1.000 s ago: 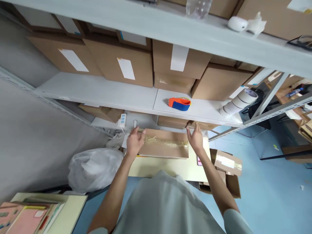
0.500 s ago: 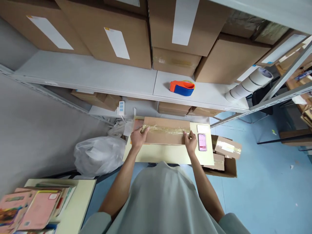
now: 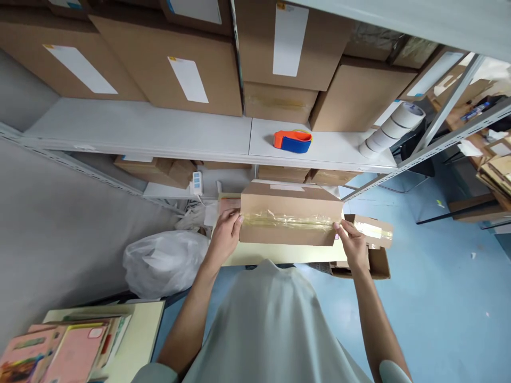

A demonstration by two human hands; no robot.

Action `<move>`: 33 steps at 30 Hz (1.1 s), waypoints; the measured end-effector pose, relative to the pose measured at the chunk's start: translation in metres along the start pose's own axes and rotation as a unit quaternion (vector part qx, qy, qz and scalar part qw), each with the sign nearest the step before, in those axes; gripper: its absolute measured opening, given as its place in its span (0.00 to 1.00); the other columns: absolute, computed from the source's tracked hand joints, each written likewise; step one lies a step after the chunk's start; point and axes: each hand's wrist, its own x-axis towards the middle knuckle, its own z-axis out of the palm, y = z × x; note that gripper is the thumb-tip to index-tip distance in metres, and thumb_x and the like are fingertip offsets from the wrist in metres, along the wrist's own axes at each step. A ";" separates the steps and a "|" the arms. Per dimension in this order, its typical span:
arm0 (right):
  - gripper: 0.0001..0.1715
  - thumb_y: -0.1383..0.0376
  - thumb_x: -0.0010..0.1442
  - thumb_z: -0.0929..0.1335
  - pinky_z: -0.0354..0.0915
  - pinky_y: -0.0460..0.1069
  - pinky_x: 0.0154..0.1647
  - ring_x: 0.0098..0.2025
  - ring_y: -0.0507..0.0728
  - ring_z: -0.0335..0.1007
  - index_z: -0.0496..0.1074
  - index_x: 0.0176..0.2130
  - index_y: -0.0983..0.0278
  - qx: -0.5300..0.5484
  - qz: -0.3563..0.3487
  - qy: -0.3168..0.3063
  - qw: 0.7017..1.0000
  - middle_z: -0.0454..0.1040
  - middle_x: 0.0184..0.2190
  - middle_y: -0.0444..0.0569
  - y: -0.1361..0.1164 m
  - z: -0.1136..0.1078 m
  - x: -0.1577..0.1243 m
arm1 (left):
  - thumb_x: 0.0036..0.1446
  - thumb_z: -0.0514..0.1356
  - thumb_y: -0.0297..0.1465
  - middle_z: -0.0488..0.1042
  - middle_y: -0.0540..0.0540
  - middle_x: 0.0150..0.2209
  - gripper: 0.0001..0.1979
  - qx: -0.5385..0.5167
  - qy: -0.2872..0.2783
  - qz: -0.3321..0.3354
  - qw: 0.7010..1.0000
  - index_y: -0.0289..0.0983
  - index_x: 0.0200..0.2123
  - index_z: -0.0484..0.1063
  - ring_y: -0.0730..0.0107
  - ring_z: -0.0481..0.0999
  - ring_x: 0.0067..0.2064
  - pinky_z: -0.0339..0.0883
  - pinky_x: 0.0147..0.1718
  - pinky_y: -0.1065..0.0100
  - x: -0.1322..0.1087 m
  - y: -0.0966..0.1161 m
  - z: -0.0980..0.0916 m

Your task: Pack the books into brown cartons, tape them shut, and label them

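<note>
A long cardboard box (image 3: 289, 204) is held up over a small pale-yellow table (image 3: 255, 255), its far edge raised. A strip of shiny clear tape (image 3: 287, 220) runs lengthwise across its near face and looks wrinkled. At the box's left end, my left hand (image 3: 225, 234) grips it with the thumb on the tape end. My right hand (image 3: 353, 243) is closed on the opposite end, thumb and fingers pressed at the tape. Behind the right end of the box, a phone shows only as a sliver.
Beyond the table stands a grey metal shelf (image 3: 179, 128) with large cartons, an orange-and-blue tape dispenser (image 3: 293, 142) and stacked white rolls (image 3: 393, 130). An open carton (image 3: 379, 263) holding boxes is on the floor at right. Left are a plastic bag (image 3: 163, 263) and a pile of books (image 3: 75, 348).
The box has risen from the table toward me and tilted, now covering the phone. My right hand has shifted right to the box's end; my left hand stays at the left end.
</note>
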 end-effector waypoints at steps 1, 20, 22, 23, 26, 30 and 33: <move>0.33 0.41 0.55 0.82 0.74 0.63 0.63 0.60 0.70 0.80 0.89 0.48 0.62 -0.008 0.004 -0.006 1.000 0.86 0.55 0.58 0.010 -0.003 -0.002 | 0.76 0.52 0.43 0.81 0.37 0.53 0.20 -0.012 -0.008 -0.002 1.000 0.41 0.52 0.81 0.52 0.79 0.59 0.74 0.61 0.56 -0.004 -0.010 0.006; 0.48 0.24 0.53 0.69 0.78 0.67 0.58 0.54 0.69 0.84 0.82 0.44 0.63 0.023 0.165 -0.107 0.980 0.86 0.51 0.64 0.156 0.021 -0.004 | 0.56 0.63 0.29 0.86 0.36 0.51 0.14 -0.125 -0.054 -0.317 0.939 0.38 0.46 0.79 0.47 0.84 0.59 0.73 0.66 0.43 -0.041 -0.109 0.111; 0.48 0.26 0.54 0.71 0.78 0.66 0.59 0.57 0.69 0.83 0.82 0.49 0.63 0.013 0.149 -0.111 0.983 0.83 0.58 0.67 0.149 0.024 0.023 | 0.58 0.63 0.29 0.82 0.31 0.60 0.18 -0.119 -0.040 -0.319 0.939 0.36 0.52 0.79 0.46 0.81 0.65 0.70 0.69 0.44 -0.012 -0.109 0.109; 0.49 0.27 0.54 0.72 0.78 0.65 0.59 0.58 0.69 0.82 0.82 0.51 0.64 0.007 0.142 -0.113 0.983 0.82 0.60 0.67 0.144 0.028 0.035 | 0.59 0.63 0.28 0.80 0.29 0.63 0.20 -0.120 -0.037 -0.318 0.940 0.35 0.55 0.78 0.46 0.80 0.66 0.71 0.69 0.46 0.003 -0.107 0.110; 0.48 0.29 0.52 0.75 0.78 0.65 0.57 0.57 0.70 0.83 0.82 0.52 0.65 -0.012 0.126 -0.123 0.984 0.84 0.57 0.67 0.134 0.044 0.061 | 0.56 0.65 0.25 0.81 0.28 0.61 0.26 -0.128 -0.037 -0.310 0.941 0.32 0.59 0.77 0.49 0.83 0.62 0.76 0.64 0.51 0.038 -0.096 0.118; 0.47 0.30 0.48 0.77 0.76 0.70 0.59 0.53 0.72 0.84 0.83 0.50 0.64 -0.039 0.111 -0.123 0.985 0.88 0.45 0.62 0.120 0.054 0.071 | 0.50 0.65 0.21 0.85 0.34 0.55 0.33 -0.126 -0.023 -0.297 0.946 0.33 0.62 0.75 0.53 0.86 0.55 0.80 0.59 0.53 0.054 -0.079 0.125; 0.47 0.31 0.53 0.75 0.76 0.69 0.59 0.53 0.73 0.84 0.83 0.52 0.65 -0.057 0.079 -0.102 0.990 0.88 0.47 0.64 0.104 0.042 0.064 | 0.50 0.67 0.22 0.84 0.36 0.56 0.35 -0.121 -0.004 -0.279 0.952 0.35 0.64 0.74 0.53 0.86 0.55 0.80 0.60 0.51 0.046 -0.067 0.117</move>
